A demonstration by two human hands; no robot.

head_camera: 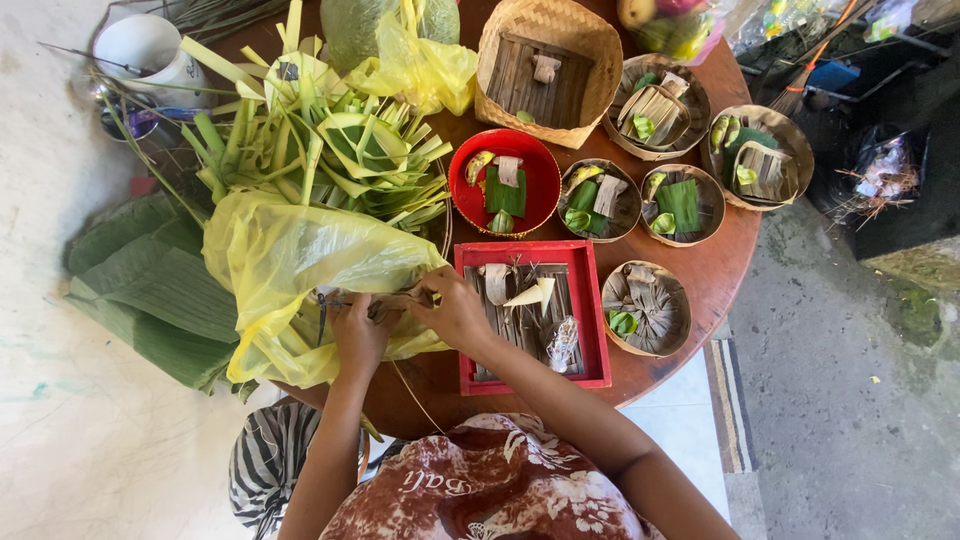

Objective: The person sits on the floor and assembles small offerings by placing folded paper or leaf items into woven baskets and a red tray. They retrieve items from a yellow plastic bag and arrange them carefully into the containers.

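Observation:
My left hand [358, 335] and my right hand [455, 312] meet at the open mouth of a yellow plastic bag [300, 255] on the round wooden table [720, 265]. Both grip small dried leaf pieces at the bag's edge. Just right of my right hand sits a red square tray [590, 330] holding dried leaf strips and a small clear packet. Behind the bag lies a pile of folded green palm-leaf pieces [350, 150].
A red round bowl [545, 180], several small woven baskets [645, 308] with leaf pieces and a larger square woven basket [545, 65] fill the table's right half. Banana leaves [140, 290] hang off the left edge. A white mug [150, 50] stands far left.

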